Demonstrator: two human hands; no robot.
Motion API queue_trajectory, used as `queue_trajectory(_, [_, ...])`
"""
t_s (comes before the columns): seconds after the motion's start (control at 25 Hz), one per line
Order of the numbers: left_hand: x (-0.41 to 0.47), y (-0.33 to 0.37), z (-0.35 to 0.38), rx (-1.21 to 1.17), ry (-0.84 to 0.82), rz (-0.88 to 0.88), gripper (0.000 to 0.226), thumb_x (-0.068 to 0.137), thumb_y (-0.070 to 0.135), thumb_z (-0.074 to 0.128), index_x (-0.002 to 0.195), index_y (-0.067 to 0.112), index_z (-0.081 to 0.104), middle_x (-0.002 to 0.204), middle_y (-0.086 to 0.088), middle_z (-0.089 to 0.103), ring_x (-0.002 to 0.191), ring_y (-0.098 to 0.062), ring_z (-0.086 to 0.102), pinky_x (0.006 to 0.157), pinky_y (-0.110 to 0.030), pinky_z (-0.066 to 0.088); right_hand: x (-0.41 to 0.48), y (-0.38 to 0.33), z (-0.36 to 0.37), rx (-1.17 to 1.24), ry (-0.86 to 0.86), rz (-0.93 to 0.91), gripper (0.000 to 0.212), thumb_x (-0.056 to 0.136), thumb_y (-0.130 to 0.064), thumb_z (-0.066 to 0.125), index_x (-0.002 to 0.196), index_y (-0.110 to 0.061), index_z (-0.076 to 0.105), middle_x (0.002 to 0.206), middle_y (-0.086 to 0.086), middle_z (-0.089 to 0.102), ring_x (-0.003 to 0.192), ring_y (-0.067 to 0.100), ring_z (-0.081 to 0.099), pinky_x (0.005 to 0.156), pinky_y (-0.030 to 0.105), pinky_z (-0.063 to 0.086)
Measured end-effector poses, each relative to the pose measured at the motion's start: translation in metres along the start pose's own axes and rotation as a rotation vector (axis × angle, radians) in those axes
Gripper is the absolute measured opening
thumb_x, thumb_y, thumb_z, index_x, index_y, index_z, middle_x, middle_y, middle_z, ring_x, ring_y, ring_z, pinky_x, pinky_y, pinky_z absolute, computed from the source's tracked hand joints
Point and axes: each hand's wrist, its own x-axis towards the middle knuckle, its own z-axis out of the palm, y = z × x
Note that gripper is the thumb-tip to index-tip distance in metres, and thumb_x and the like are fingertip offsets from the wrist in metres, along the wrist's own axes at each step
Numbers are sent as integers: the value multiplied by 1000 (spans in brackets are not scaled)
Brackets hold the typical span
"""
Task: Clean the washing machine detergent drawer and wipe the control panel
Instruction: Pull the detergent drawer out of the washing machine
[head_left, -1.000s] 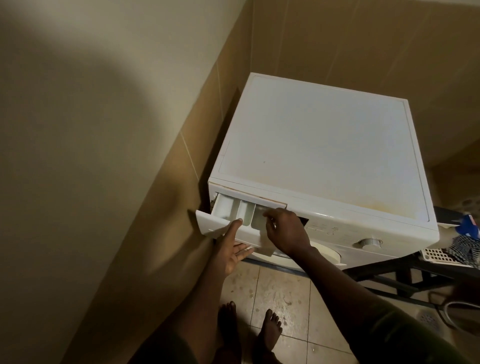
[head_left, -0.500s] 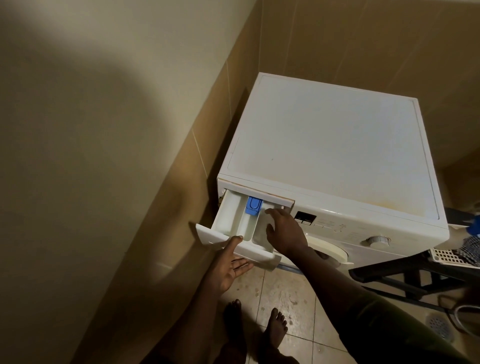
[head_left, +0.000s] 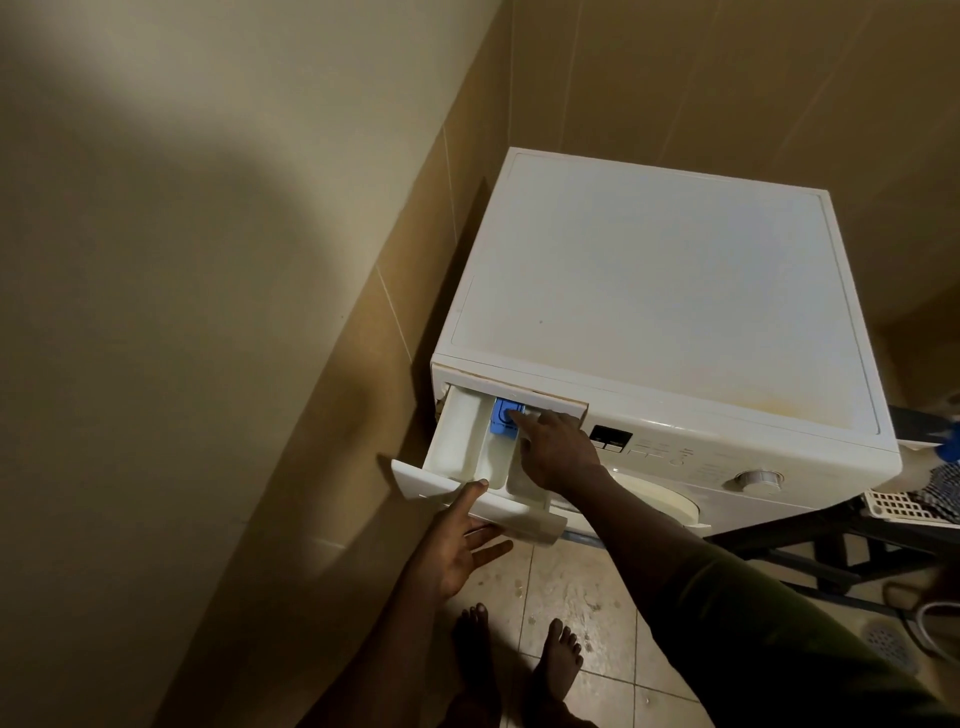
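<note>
Blue drawer tab (head_left: 503, 417) under right fingers (head_left: 519, 420)

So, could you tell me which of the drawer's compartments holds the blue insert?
The middle compartment of the detergent drawer: the blue insert sits at its back, under the right hand fingertip. The left and right compartments show only white plastic.
</note>
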Motion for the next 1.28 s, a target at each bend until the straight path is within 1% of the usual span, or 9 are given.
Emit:
queue_trajectory(0.2, [3, 1, -2, 13, -4, -22, 39, 88, 30, 67, 120, 13, 54, 123, -26, 60, 111, -36, 63, 87, -50, 56, -1, -4, 5, -59, -43, 40, 60, 95, -30, 48, 149, -31, 24, 145, 9, 39, 135, 30, 31, 104, 45, 36])
queue_trajectory(0.32, [4, 2, -4, 34, -4, -40, 42, 87, 31, 67, 123, 12, 53, 124, -25, 59, 112, -37, 62, 89, -55, 55, -4, -11, 4, -135, -51, 68, 67, 93, -24, 53, 150, -31, 20, 143, 9, 41, 135, 31, 30, 102, 46, 38])
queue_trajectory(0.52, [4, 9, -5, 80, -21, -86, 41, 88, 32, 66, 122, 12, 54, 124, -21, 58, 112, -35, 63, 87, -60, 54, 1, -18, 1, -277, -97, 113, 64, 98, -20, 46, 152, -30, 14, 139, 15, 48, 136, 34, 33, 108, 48, 33])
queue_trajectory(0.6, [3, 11, -4, 49, -29, -90, 37, 89, 27, 64, 120, 9, 54, 123, -23, 58, 112, -37, 62, 89, -60, 53, 3, -20, 0, -309, -93, 115, 62, 99, -18, 44, 152, -29, 14, 132, 14, 54, 134, 33, 37, 111, 50, 27])
queue_trajectory(0.72, [1, 15, -3, 9, -40, -79, 29, 89, 18, 63, 114, 6, 53, 120, -28, 57, 111, -42, 61, 93, -56, 52, 2, -20, -2, -303, -78, 123, 61, 100, -15, 42, 152, -29, 15, 129, 15, 56, 132, 34, 40, 111, 48, 30])
queue_trajectory(0.92, [-5, 5, -20, -25, -20, -58, 34, 87, 14, 65, 116, 1, 53, 117, -30, 58, 106, -42, 61, 91, -52, 54, -13, -31, 4, -288, -68, 79, 61, 99, -12, 42, 152, -28, 16, 118, 16, 59, 111, 29, 57, 91, 40, 49])
queue_trajectory(1.04, [-7, 4, -33, 2, -76, -57, 39, 85, 15, 66, 119, 0, 54, 120, -34, 60, 105, -42, 62, 91, -51, 55, -22, -30, 8, -234, -68, 97, 63, 98, -13, 43, 151, -34, 16, 122, 17, 57, 106, 28, 59, 86, 38, 50])
queue_trajectory(1.16, [-14, 0, -44, 33, -122, -92, 35, 87, 15, 64, 117, -1, 57, 120, -35, 61, 114, -44, 58, 101, -53, 48, -33, -30, 16, -144, -80, 103, 63, 97, -15, 45, 150, -37, 20, 123, 14, 56, 102, 26, 60, 81, 35, 50])
queue_trajectory(1.28, [-22, -11, -46, 47, -136, -111, 35, 87, 13, 62, 118, -2, 55, 119, -35, 62, 119, -45, 57, 105, -53, 45, -51, -23, 23, -72, -29, 110, 58, 95, -17, 47, 147, -37, 29, 131, 12, 55, 106, 26, 59, 84, 37, 52])
